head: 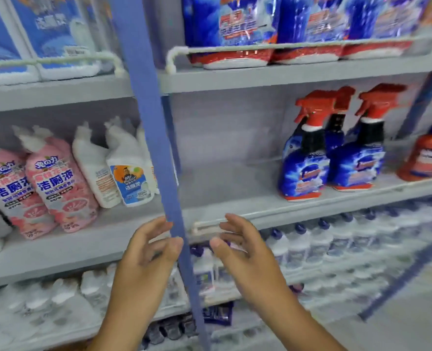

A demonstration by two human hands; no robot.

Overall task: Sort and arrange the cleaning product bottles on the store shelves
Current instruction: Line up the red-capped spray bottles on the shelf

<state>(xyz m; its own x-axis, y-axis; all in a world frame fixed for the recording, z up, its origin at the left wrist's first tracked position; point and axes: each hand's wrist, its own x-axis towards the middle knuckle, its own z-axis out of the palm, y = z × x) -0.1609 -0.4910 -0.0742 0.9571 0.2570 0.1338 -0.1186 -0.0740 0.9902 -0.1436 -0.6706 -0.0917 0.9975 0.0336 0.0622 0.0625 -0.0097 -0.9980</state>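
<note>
My left hand (pixel 150 245) and my right hand (pixel 240 243) hover in front of the middle shelf's front edge (pixel 298 207), either side of the blue upright post (pixel 156 148). Both hold nothing, fingers loosely bent. On the middle shelf, left bay, stand pink toilet-cleaner bottles (pixel 57 181) and white angled-neck bottles (pixel 128 173). In the right bay stand blue spray bottles with red triggers (pixel 308 153), with a bare stretch of shelf (pixel 225 183) to their left.
Blue refill pouches (pixel 230 26) fill the top shelf on the right; white-and-blue bottles (pixel 55 34) fill it on the left. A red-orange container (pixel 430 158) stands at the far right. Rows of white bottles with dark caps (pixel 336 239) fill the lower shelf.
</note>
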